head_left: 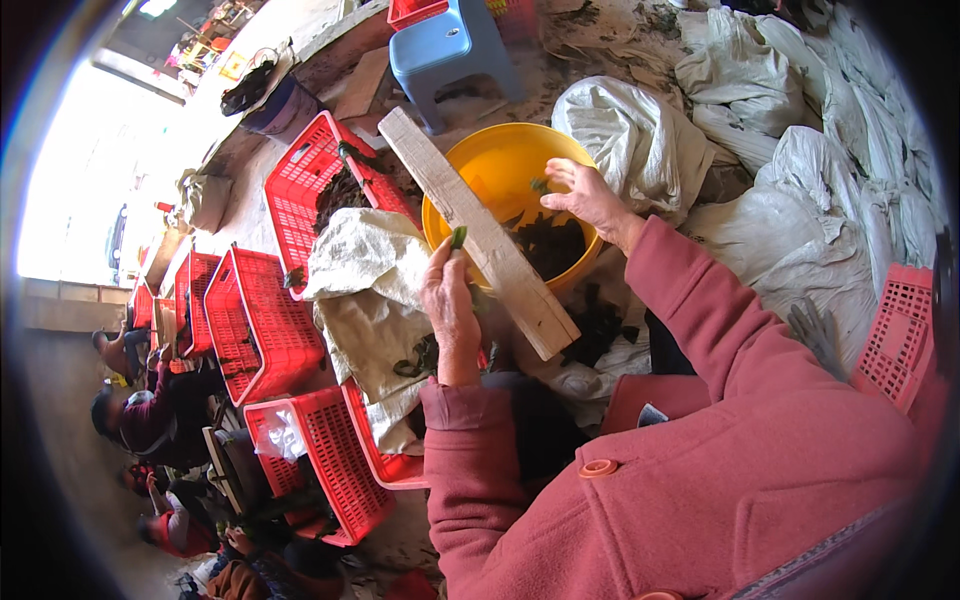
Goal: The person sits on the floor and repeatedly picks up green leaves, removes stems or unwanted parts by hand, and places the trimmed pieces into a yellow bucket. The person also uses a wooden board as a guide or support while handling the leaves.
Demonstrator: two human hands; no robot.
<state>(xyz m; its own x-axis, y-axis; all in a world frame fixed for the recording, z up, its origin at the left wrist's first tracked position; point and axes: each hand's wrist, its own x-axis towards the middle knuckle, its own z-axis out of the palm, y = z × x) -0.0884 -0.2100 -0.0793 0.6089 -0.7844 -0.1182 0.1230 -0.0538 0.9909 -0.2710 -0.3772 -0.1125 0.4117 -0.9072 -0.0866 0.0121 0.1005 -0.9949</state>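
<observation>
A yellow tub stands in front of me with dark, wet-looking leafy strips in its bottom. A wooden plank lies slantwise across its left side. My left hand, left of the plank, pinches a small green leafy piece between thumb and fingers. My right hand hovers over the tub's right side with its fingers apart. A small green scrap is by its fingertips; whether it touches them I cannot tell.
Left of the tub are a red crate of dark leaves, a pale sack and several more red crates. A blue stool stands beyond. White sacks fill the right, with a grey glove. Other people sit at far left.
</observation>
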